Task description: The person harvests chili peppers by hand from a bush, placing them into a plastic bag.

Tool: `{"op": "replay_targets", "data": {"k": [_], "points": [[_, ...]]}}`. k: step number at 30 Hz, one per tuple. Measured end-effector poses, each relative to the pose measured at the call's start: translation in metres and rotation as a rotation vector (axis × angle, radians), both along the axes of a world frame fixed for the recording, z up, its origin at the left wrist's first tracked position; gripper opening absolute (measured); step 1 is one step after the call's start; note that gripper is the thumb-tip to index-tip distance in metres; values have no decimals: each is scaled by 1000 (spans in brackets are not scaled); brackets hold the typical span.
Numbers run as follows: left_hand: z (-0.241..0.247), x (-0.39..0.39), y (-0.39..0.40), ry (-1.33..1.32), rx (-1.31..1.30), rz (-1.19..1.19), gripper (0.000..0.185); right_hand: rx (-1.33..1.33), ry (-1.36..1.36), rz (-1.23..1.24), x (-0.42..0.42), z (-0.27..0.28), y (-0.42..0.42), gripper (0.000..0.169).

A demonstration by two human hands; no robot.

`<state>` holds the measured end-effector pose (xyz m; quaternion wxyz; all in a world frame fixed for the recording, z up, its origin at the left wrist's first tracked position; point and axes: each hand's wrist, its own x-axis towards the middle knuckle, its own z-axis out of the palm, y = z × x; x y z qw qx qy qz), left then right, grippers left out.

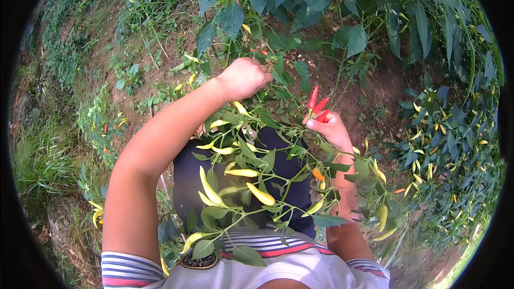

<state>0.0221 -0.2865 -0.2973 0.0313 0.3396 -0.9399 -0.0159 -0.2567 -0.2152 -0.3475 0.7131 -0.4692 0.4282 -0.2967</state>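
Observation:
My right hand (331,129) pinches several red chili peppers (320,105) by their stems, between thumb and fingers, tips pointing up. My left hand (246,79) is curled among the leaves of a chili plant (267,159), its knuckles facing me. The fingertips are hidden, so whatever they may hold does not show. Just beyond that hand, a bit of red pepper (259,52) peeks out between leaves. The plant's branches spread in front of my body and carry pale yellow chili peppers (261,195) and one orange pepper (318,174).
Taller, dark-leaved pepper plants (317,4) stand ahead, with a few red and orange fruits. A dense row of chili bushes (445,144) lines the right side. Bare soil (381,100) shows between the plants. Grass (44,164) and weeds grow at the left.

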Motion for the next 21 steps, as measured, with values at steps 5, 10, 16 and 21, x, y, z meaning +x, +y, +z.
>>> {"op": "replay_targets", "data": {"k": [5,10,16,21], "points": [[3,5,7,-45,-7,-26,12,-21,-23,-36,-1,-4,-1,27],[23,11,-12,-39,221,-174,15,-19,-27,-7,1,-1,1,26],[41,25,-36,-104,508,-109,17,-46,-43,31,6,2,1,23],[90,2,-32,198,576,291,26,-39,-63,18,-2,1,4,23]]}}
